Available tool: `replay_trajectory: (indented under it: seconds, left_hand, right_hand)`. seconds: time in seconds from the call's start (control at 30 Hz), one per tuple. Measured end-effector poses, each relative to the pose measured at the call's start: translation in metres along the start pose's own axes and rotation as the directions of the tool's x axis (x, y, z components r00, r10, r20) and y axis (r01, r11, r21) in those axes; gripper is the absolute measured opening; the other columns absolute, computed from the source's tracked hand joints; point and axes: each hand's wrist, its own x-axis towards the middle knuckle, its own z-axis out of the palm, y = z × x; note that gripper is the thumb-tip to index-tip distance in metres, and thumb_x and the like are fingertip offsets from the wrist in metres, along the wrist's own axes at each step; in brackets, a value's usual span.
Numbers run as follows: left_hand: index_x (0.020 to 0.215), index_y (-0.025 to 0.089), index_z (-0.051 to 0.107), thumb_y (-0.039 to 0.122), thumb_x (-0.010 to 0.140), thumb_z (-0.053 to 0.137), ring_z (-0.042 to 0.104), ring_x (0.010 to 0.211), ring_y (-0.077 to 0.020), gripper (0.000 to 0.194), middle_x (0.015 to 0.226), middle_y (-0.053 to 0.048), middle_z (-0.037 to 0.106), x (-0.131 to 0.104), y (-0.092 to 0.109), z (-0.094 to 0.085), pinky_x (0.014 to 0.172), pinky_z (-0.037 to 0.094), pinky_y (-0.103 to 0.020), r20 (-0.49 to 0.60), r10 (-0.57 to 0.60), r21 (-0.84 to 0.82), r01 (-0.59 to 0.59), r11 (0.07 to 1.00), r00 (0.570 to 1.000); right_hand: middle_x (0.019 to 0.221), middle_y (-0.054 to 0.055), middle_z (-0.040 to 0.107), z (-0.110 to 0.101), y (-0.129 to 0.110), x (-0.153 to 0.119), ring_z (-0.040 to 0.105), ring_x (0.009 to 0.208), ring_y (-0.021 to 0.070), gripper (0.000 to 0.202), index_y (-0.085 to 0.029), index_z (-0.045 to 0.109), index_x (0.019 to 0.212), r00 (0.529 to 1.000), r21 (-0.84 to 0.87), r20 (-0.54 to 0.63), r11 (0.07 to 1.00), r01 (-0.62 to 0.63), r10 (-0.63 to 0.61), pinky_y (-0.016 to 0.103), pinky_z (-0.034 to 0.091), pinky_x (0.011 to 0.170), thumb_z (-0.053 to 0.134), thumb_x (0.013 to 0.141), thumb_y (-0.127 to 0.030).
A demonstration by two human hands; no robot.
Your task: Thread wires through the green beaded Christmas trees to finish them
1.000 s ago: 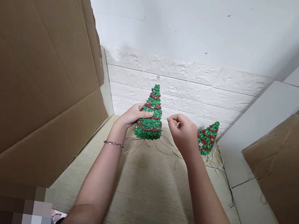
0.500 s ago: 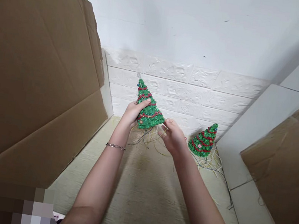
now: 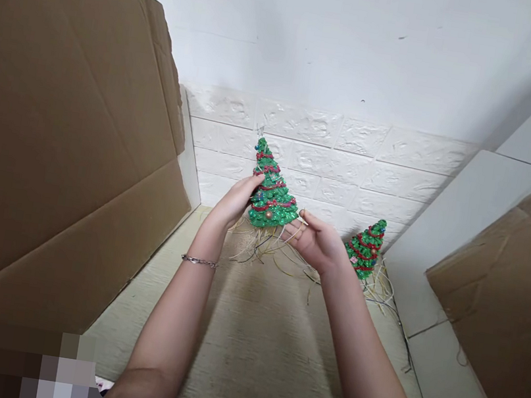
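A small green Christmas tree (image 3: 274, 190) with red garland and coloured balls is held above the table, tilted a little to the left. My left hand (image 3: 238, 200) grips its left side, the thumb on the front. My right hand (image 3: 315, 238) is at its lower right corner, palm up, fingers partly spread under the base edge, with a thin yellow wire (image 3: 302, 223) by the thumb and forefinger. White, yellow and dark wires (image 3: 258, 244) hang below the base. A second tree (image 3: 367, 251) stands at the right, partly hidden by my right arm.
A large cardboard sheet (image 3: 66, 129) rises on the left, and another cardboard piece (image 3: 523, 277) leans on the right. The white brick-patterned wall (image 3: 301, 123) closes off the back of the pale table (image 3: 270, 333). Loose wires (image 3: 384, 290) lie around the second tree.
The held tree has moved slightly right and turned, so other ornaments face me. My right hand has shifted right with its palm turned up, now covering part of the second tree.
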Motion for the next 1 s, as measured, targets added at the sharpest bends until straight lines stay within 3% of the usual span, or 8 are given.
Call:
replay_trajectory:
  seconds: [0.17,0.37,0.5,0.63,0.8,1.0]
  left_hand:
    - [0.094,0.018,0.067,0.032,0.073,0.061,0.058,0.095,-0.0181,0.026,0.102,-0.007,0.065,-0.007,0.012,-0.003,0.087,0.042,-0.032,0.15,-0.001,0.009,-0.001,1.0,0.989]
    - [0.095,0.014,0.066,0.029,0.063,0.072,0.06,0.084,-0.016,0.036,0.098,-0.008,0.066,-0.007,0.008,0.002,0.08,0.045,-0.033,0.052,0.04,0.0,-0.04,0.999,0.998]
    - [0.094,0.016,0.066,0.033,0.063,0.072,0.059,0.09,-0.0173,0.035,0.101,-0.007,0.066,-0.004,0.003,-0.001,0.085,0.044,-0.033,0.119,0.094,0.022,-0.097,0.995,0.989]
    - [0.092,0.017,0.064,0.039,0.061,0.074,0.059,0.093,-0.019,0.039,0.099,-0.006,0.066,0.0,-0.006,-0.003,0.085,0.044,-0.033,0.09,0.129,-0.003,-0.129,0.992,0.988]
    - [0.107,0.02,0.055,0.046,0.062,0.073,0.056,0.105,-0.0216,0.056,0.115,-0.008,0.06,0.004,-0.022,-0.006,0.087,0.044,-0.032,0.144,0.118,-0.124,-0.1,0.987,0.983]
    - [0.116,0.02,0.049,0.053,0.064,0.069,0.051,0.113,-0.0243,0.065,0.123,-0.01,0.055,0.005,-0.03,-0.012,0.09,0.042,-0.033,0.187,0.14,-0.071,-0.128,0.989,0.972]
  right_hand:
    - [0.078,0.004,0.068,-0.013,-0.011,0.005,0.063,0.066,0.0129,0.02,-0.018,0.056,0.079,0.999,0.036,-0.035,0.999,-0.013,0.014,0.029,0.052,0.067,0.037,0.087,-0.017]
    - [0.07,0.004,0.067,-0.019,-0.006,0.012,0.062,0.059,0.0121,0.02,-0.016,0.058,0.083,0.998,0.012,-0.061,1.0,-0.001,0.001,0.027,0.052,0.061,0.038,0.084,-0.015]
    - [0.068,0.003,0.067,-0.022,-0.005,0.013,0.062,0.059,0.0128,0.016,-0.017,0.058,0.081,0.998,-0.064,-0.03,0.997,0.047,-0.049,0.028,0.053,0.062,0.042,0.082,-0.015]
    - [0.065,0.002,0.067,-0.019,-0.007,0.011,0.062,0.056,0.0118,0.019,-0.016,0.058,0.078,0.999,-0.005,-0.042,1.0,0.002,-0.002,0.025,0.052,0.058,0.04,0.083,-0.014]
    - [0.069,0.003,0.068,-0.016,0.001,0.013,0.062,0.056,0.0101,0.022,-0.015,0.059,0.081,0.998,0.057,-0.036,0.997,-0.043,0.045,0.021,0.052,0.058,0.038,0.085,-0.014]
    - [0.067,0.003,0.067,-0.015,0.01,0.017,0.06,0.054,0.0104,0.018,-0.016,0.059,0.08,0.999,-0.011,-0.021,0.999,-0.031,0.031,0.022,0.05,0.055,0.041,0.083,-0.015]
